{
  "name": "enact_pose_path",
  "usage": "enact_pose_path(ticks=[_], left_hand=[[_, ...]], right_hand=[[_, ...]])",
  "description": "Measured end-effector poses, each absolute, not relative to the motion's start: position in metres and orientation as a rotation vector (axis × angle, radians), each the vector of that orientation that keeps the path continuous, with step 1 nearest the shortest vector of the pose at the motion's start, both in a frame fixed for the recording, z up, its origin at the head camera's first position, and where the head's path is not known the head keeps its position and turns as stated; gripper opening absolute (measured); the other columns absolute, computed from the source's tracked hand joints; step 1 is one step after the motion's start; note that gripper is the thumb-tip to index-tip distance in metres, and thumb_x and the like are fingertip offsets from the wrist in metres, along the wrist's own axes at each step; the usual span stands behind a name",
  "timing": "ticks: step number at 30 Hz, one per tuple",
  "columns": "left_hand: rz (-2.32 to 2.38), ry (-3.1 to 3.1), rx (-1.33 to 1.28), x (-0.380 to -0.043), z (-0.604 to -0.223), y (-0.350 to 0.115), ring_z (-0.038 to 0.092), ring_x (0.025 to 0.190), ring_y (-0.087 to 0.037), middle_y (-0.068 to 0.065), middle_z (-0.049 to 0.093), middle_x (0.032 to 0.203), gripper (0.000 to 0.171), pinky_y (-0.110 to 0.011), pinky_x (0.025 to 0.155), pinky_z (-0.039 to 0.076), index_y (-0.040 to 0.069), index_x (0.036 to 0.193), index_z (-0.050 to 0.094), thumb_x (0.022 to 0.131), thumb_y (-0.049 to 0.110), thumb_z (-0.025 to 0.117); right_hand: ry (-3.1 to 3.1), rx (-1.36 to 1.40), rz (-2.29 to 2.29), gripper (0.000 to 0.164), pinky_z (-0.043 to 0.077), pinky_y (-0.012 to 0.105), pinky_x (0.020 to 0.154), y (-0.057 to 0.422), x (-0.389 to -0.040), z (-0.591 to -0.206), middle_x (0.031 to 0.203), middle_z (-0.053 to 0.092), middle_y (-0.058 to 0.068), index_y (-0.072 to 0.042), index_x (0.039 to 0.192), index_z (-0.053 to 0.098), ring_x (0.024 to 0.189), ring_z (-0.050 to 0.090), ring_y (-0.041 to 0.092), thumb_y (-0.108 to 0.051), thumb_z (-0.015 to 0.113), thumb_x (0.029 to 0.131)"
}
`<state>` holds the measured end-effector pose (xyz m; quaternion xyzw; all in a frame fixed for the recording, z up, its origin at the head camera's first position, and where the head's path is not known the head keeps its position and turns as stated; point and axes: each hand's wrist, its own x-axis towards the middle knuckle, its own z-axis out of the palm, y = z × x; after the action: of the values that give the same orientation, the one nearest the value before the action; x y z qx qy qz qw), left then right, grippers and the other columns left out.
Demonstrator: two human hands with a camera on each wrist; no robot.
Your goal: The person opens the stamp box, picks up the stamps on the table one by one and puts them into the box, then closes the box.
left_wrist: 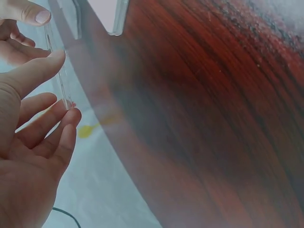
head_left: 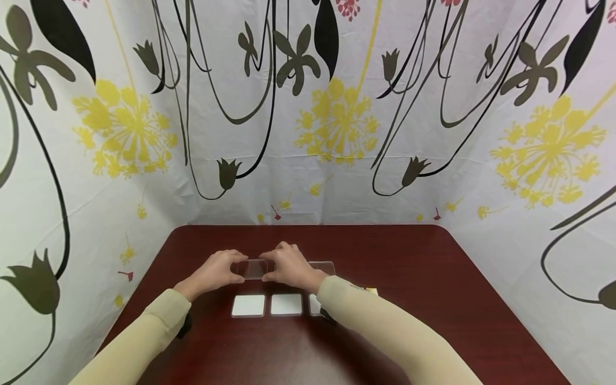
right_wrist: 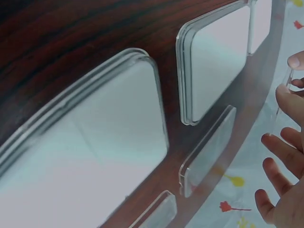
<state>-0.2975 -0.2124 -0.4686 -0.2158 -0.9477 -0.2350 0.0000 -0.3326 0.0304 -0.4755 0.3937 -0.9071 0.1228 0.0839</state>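
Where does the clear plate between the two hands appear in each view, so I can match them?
Head: the clear plate is left of centre, below mid-height, between left hand and right hand.
Left wrist: upper left, edge-on.
Right wrist: right edge, upper half, edge-on.
Shared landmark: the white tiles, at least one per view.

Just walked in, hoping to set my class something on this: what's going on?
A person's left hand and right hand hold a clear plate by its edges between them. Three white plates lie in a row on the dark red table, nearer the person, with more clear plates beyond that row.
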Motion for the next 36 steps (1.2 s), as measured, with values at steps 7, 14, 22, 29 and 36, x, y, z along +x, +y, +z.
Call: enact_pose_path(ticks=[7,14,22,29,36], left_hand=[[-0.762,-3.026,-0.653,-0.307,-0.482,-0.21,0.058,0.121,-0.035,-0.016,0.061,0.133,0.058,-0.049,0.09,0.052,0.001,0.132,0.065,0.081,0.018,0.086],[-0.72,-3.044,-0.676,-0.312,-0.49,-0.209,0.058,0.12,-0.036,-0.017,0.062,0.131,0.056,-0.049,0.091,0.051,0.0,0.13,0.066,0.081,0.017,0.087],[-0.645,-3.051,-0.724,-0.315,-0.494,-0.207,0.058,0.119,-0.036,-0.017,0.063,0.129,0.056,-0.049,0.092,0.05,0.0,0.13,0.066,0.081,0.018,0.087],[-0.644,-3.062,-0.713,-0.316,-0.496,-0.209,0.057,0.121,-0.037,-0.017,0.063,0.129,0.055,-0.051,0.094,0.049,0.0,0.129,0.067,0.081,0.019,0.086],[-0.672,-3.066,-0.699,-0.315,-0.495,-0.208,0.058,0.12,-0.036,-0.016,0.063,0.129,0.055,-0.049,0.093,0.049,0.0,0.13,0.066,0.081,0.018,0.086]], right_hand=[[-2.779,1.119,0.313,0.059,0.041,0.04,0.086,0.027,-0.338,-0.488,0.11,0.072,-0.013,-0.024,0.129,0.071,0.105,0.054,0.017,-0.053,0.082,0.079],[-2.8,1.113,0.233,0.057,0.041,0.041,0.085,0.025,-0.341,-0.497,0.112,0.072,-0.013,-0.027,0.129,0.071,0.107,0.054,0.018,-0.056,0.08,0.081],[-2.843,1.108,0.21,0.055,0.04,0.041,0.082,0.025,-0.339,-0.499,0.111,0.072,-0.01,-0.026,0.129,0.071,0.107,0.054,0.019,-0.054,0.079,0.083],[-2.843,1.097,0.192,0.052,0.04,0.042,0.083,0.024,-0.339,-0.503,0.114,0.071,-0.012,-0.025,0.127,0.072,0.109,0.054,0.019,-0.053,0.079,0.084],[-2.834,1.102,0.187,0.05,0.04,0.042,0.082,0.023,-0.339,-0.503,0.116,0.071,-0.012,-0.024,0.125,0.073,0.11,0.055,0.019,-0.052,0.078,0.084]])
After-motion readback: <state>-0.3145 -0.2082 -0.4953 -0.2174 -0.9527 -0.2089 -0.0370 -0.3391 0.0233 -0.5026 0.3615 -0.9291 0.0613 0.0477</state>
